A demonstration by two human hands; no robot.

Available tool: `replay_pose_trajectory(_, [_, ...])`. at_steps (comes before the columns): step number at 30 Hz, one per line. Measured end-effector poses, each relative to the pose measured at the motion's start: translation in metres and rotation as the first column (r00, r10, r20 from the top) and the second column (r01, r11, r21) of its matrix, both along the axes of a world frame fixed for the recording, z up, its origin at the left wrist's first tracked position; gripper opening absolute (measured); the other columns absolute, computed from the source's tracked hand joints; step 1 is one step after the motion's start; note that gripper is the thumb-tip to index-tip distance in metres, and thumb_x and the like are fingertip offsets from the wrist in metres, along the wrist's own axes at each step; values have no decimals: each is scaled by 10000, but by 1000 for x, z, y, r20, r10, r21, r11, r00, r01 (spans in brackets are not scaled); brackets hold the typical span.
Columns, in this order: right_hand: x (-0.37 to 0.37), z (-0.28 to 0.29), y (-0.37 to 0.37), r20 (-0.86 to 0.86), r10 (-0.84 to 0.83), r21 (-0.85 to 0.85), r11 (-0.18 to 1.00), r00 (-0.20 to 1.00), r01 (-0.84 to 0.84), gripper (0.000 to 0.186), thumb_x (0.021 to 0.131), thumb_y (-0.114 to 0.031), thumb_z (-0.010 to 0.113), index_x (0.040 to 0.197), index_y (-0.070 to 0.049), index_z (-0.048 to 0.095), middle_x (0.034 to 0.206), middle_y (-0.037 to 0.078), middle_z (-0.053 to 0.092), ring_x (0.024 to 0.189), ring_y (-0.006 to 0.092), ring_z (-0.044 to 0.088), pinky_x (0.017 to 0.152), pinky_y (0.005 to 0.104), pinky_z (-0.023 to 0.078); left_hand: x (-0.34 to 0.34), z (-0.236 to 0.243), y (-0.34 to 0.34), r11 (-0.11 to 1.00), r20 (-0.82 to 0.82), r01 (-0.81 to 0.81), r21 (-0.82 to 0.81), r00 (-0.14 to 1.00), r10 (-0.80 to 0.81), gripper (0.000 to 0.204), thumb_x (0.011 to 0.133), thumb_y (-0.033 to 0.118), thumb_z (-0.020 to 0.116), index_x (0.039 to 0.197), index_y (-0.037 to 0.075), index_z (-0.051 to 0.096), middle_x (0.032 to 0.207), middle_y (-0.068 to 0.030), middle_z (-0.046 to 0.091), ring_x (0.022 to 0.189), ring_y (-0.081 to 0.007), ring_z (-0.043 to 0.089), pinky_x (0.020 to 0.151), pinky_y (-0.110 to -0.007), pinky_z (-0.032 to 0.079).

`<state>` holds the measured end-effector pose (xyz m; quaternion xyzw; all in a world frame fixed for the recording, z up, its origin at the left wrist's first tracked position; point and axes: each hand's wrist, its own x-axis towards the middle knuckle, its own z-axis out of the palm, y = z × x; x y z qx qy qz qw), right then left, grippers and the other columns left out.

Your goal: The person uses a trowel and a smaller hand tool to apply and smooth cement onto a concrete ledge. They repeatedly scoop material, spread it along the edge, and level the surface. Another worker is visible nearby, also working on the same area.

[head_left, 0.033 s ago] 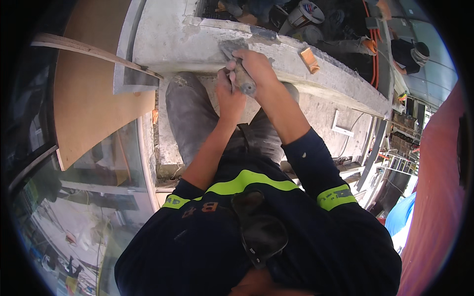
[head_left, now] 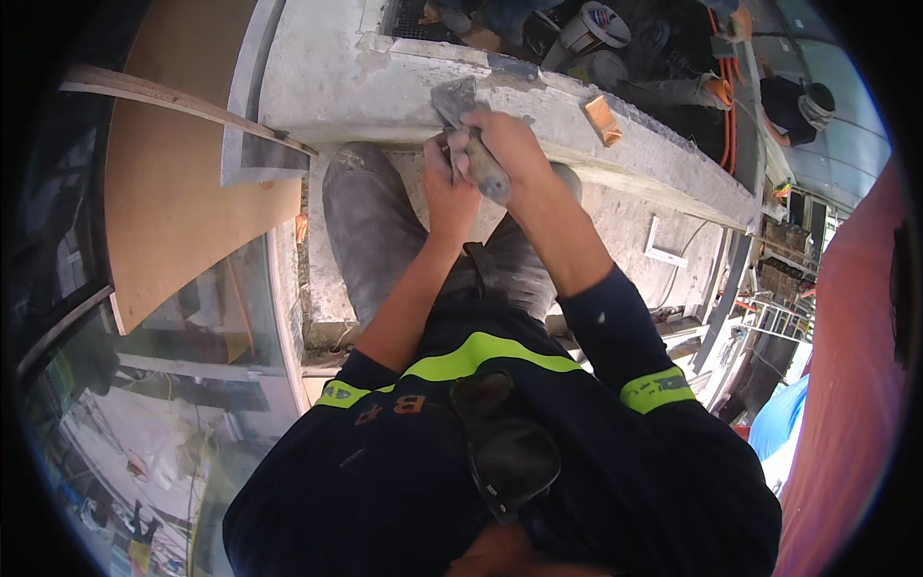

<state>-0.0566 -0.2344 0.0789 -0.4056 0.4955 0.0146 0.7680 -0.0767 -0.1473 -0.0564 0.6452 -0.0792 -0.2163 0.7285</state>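
Observation:
My right hand [head_left: 510, 144] is closed round a dusty grey trowel-like hand tool [head_left: 491, 180], whose flat blade [head_left: 452, 94] lies at or just over the rough concrete ledge [head_left: 336, 82]. My left hand [head_left: 448, 197] is right beside it with bent fingers at the tool; what exactly they grip is partly hidden. A small wooden block [head_left: 604, 118] rests on the ledge to the right of my hands. My dusty trousered legs [head_left: 370, 221] are beneath my arms, against the ledge.
Beyond the ledge are white buckets [head_left: 593, 27], orange conduits [head_left: 731, 106] and other people's limbs [head_left: 673, 91]; a person in dark clothing [head_left: 793, 106] is at right. A plywood sheet [head_left: 183, 212], timber strip [head_left: 192, 106] and glass stand left; pink sheeting [head_left: 846, 356] hangs right.
My right hand and the tool have shifted slightly right and down, showing more of the blade. A hand at the upper right beyond the ledge has moved slightly.

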Motion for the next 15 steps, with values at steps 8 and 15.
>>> replay_pose_trajectory(8, [-13,-12,-13,27,-26,-11,1000,999,27,181,1056,-151,520,1049,19,582,754,101,647,521,235,600,499,393,518,-4,7,-11,996,37,-79,-43,996,81,479,1064,346,653,1322,-35,520,1116,-202,697,1020,-303,691,922,-413,529])
replay_pose_trajectory(15, [3,5,-1,11,-104,-79,991,995,104,181,1067,-158,514,968,-22,582,742,76,640,502,202,581,463,335,485,-11,16,-19,987,-13,-133,-88,991,133,450,1016,268,692,1318,-14,512,1128,-157,680,1024,-219,667,917,-383,528])
